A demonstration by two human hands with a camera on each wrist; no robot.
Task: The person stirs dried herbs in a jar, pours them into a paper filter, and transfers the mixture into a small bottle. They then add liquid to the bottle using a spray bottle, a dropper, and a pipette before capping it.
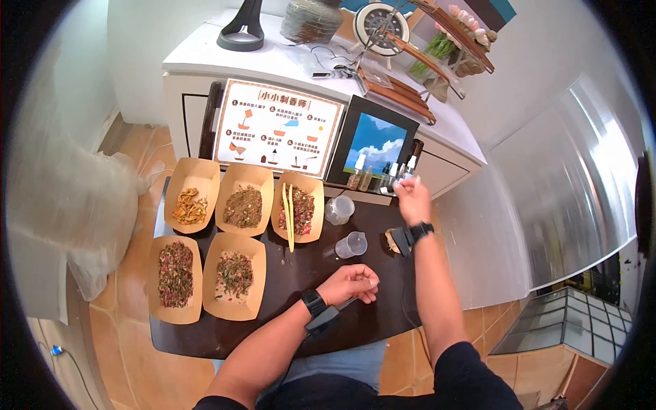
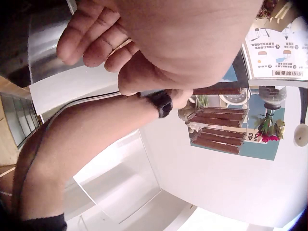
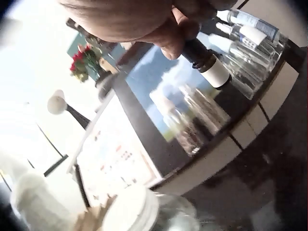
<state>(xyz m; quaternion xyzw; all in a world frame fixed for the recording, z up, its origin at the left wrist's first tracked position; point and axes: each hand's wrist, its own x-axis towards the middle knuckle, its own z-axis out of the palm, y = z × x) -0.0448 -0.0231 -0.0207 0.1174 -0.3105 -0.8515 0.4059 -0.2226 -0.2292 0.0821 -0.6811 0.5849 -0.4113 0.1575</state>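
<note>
1. The right hand [image 1: 412, 199] reaches to the far edge of the table [image 1: 287, 321], at the row of small bottles [image 1: 383, 179] in front of the sky picture [image 1: 374, 142].
2. In the right wrist view its fingers [image 3: 168, 38] pinch the top of a dark bottle [image 3: 207, 63] with a white label, which is tilted and held above the clear bottles.
3. The left hand [image 1: 350, 283] rests on the table near the front edge, fingers loosely curled and holding nothing.
4. Two clear cups [image 1: 350, 244] stand between the hands.
5. Five paper trays [image 1: 234, 275] of dried herbs and petals lie on the left of the table, with an instruction card [image 1: 277, 130] standing behind them.
</note>
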